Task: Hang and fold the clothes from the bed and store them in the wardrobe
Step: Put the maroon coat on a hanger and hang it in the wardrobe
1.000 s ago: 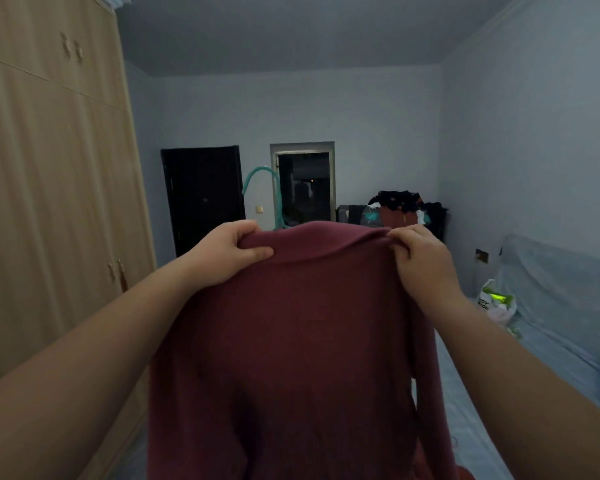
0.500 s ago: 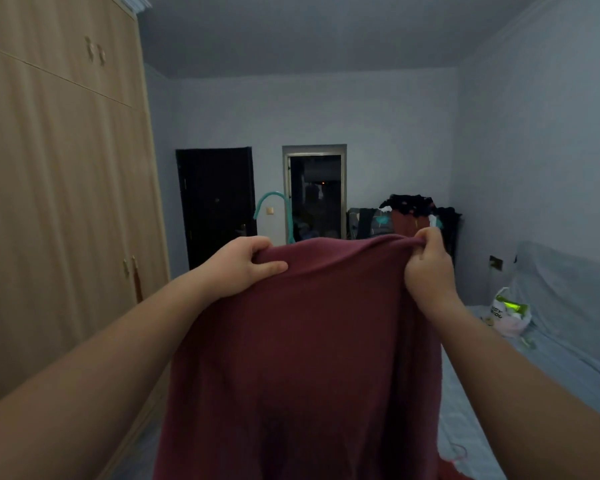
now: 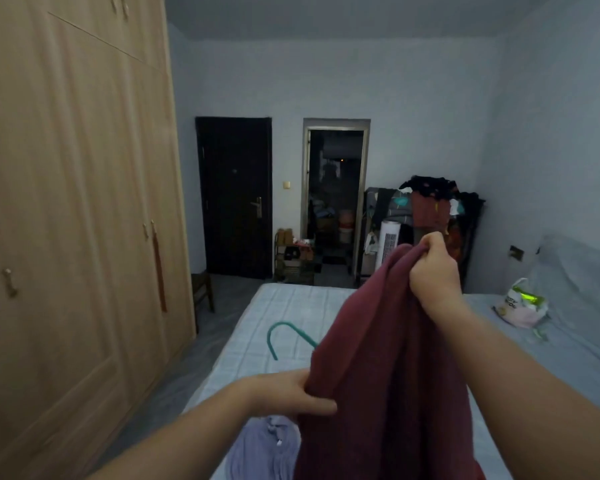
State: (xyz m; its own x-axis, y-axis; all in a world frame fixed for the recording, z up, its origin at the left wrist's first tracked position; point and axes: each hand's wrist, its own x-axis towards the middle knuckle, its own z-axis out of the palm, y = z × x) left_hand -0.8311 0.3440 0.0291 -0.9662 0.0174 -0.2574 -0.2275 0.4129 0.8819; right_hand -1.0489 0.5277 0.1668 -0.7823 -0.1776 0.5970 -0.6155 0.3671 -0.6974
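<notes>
One maroon knitted garment (image 3: 388, 358) is held up above the bed (image 3: 284, 306), its lower part hanging down out of view; its top is bunched in the right hand (image 3: 433, 268), whose fingers are curled tight round the cloth; its left edge, lower down, is pinched by the left hand (image 3: 291, 393), the thumb laid across the front of the fabric and the other fingers hidden behind it. One teal hanger (image 3: 284, 336) is seen just beyond the garment, only its hook and a short stretch of neck showing, the rest covered by the cloth; whether it rests on the bed cannot be told. One lavender garment (image 3: 267, 448) is crumpled on the mattress below the left forearm. One plastic bag (image 3: 522, 304) with green print is set on the far right side of the bed. The light wooden wardrobe (image 3: 77, 202) is closed along the left; three pairs of knobs are counted on its doors. On the far wall two openings are seen: one dark shut door (image 3: 236, 195) and one open doorway (image 3: 336, 195); beside them one rack (image 3: 433, 202) is heaped with dark clothes.
</notes>
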